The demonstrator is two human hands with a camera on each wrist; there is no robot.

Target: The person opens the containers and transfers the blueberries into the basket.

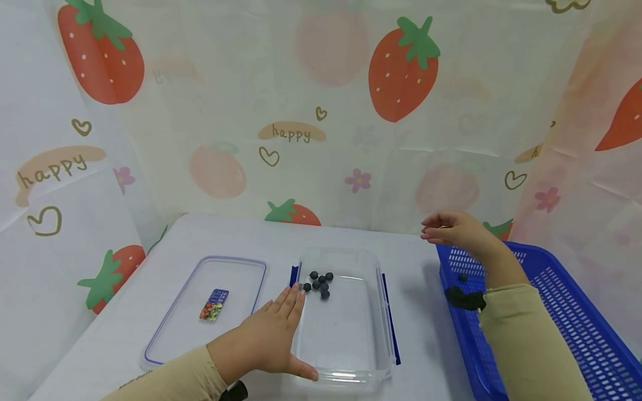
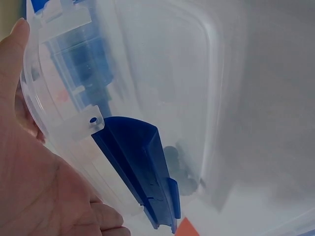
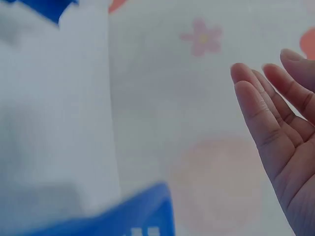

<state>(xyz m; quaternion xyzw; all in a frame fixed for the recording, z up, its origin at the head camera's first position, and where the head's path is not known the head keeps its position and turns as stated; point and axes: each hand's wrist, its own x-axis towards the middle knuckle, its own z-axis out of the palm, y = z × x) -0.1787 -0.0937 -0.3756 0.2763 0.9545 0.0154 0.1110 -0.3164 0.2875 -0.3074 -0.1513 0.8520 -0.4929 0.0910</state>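
Observation:
My left hand (image 1: 271, 334) rests along the left rim of a clear plastic container (image 1: 346, 334), fingers straight and thumb spread to its near corner. Inside, toward the far left, lie several blueberries (image 1: 322, 279). In the left wrist view the container's wall (image 2: 147, 64) and a blue hinged clip (image 2: 135, 162) show beside the palm (image 2: 44, 191). My right hand (image 1: 458, 231) is raised over the far left corner of a blue basket (image 1: 551, 262). The right wrist view shows its fingers (image 3: 261, 110) loosely bent with nothing between them. A single blueberry (image 1: 462, 277) is visible in the basket.
Left of the container lies a clear lid (image 1: 236, 320) with a blue seal and a colourful label (image 1: 214, 304). A white cloth covers the table (image 1: 411, 345). Behind it hangs a strawberry-printed curtain (image 1: 346, 150). The basket's tall wall (image 1: 458, 345) stands to the right.

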